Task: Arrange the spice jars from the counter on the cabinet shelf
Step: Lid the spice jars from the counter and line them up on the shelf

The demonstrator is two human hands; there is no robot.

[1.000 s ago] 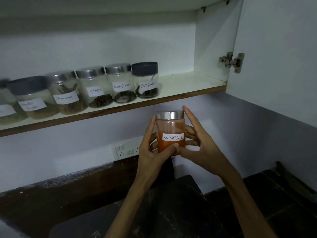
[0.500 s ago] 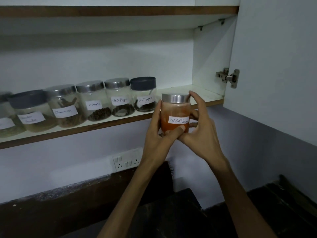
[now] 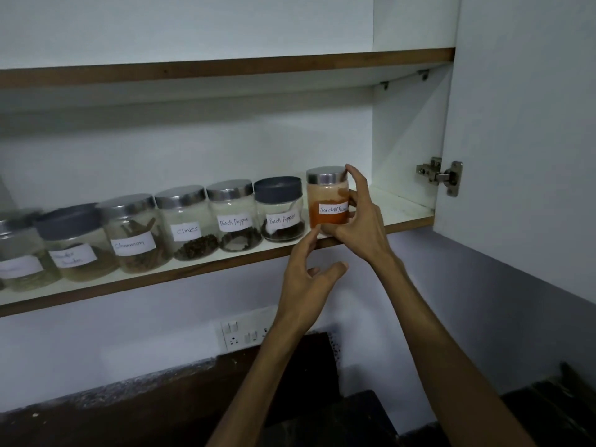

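From the head camera, the red chilli powder jar (image 3: 328, 199) stands upright on the cabinet shelf (image 3: 398, 210) at the right end of the row, just beside the dark-lidded black pepper jar (image 3: 280, 208); the right hand (image 3: 358, 221) has its grip around the jar, index finger at the steel lid and thumb at the base. The left hand (image 3: 308, 279) hangs just below the shelf edge with its grip spread, holding nothing. Further left stand a steel-lidded black pepper jar (image 3: 233, 215), the cloves jar (image 3: 187, 222) and the cinnamon jar (image 3: 137, 232).
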